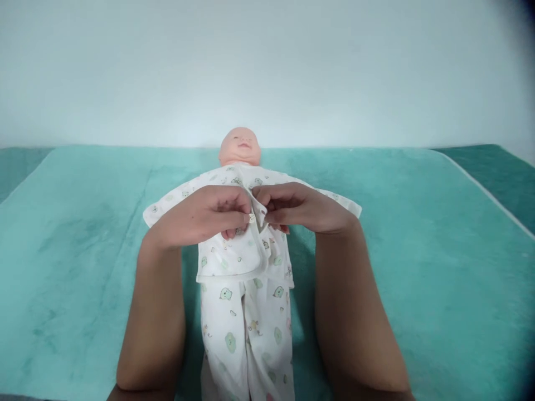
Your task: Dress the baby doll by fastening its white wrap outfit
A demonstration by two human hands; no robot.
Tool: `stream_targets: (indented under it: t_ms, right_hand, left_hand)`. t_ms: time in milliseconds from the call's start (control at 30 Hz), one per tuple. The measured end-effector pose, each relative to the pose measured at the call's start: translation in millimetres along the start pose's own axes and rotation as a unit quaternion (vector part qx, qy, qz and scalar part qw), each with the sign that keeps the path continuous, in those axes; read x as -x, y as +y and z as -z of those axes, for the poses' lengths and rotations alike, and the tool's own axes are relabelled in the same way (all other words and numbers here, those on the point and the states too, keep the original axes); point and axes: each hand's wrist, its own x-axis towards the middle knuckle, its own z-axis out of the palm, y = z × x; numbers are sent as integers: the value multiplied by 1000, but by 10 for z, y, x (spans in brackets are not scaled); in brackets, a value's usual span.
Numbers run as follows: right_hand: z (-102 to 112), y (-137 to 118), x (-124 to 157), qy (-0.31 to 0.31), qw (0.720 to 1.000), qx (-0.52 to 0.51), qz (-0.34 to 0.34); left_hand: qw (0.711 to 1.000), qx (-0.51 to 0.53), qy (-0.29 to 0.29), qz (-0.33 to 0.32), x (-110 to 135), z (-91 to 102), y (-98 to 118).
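A baby doll lies on its back, dressed in a white printed jacket and matching trousers. Over the doll's chest, my left hand pinches one front edge of the jacket, with a small pale fastener showing at the thumb tip. My right hand is closed on the opposite front edge, close beside the left. Between the two hands the jacket front gapes slightly. Its sleeves spread out to both sides, and the lower front panels overlap. Some of my fingertips are hidden behind cloth and thumbs.
A turquoise plush blanket lies under the doll. Darker green cloth shows past its edge at the right and far left. A pale wall rises directly behind the doll's head.
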Motion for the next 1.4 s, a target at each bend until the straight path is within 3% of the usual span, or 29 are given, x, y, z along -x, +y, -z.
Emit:
stream_targets:
  t_ms: [400,633,800,1100,1400]
  right_hand:
    - [-24,43,-9,46,997,-59,-32]
    - [8,98,9,21,996,-90,0]
    - [-1,140,-33,60,988,-138,19]
    - [8,143,-31,58,996,-60,24]
    - [4,163,-56,48,996,-63,28]
  left_hand:
    - [1000,-1,-20,15,-66,-10,-78]
    - [995,93,-31,-34,-95,43,-207]
    - [990,127,-31,-54,-124,47,-267]
    - [994,107,-26,-24,-145,-16,-196]
    - [996,84,-9,5,-143,-34,-168]
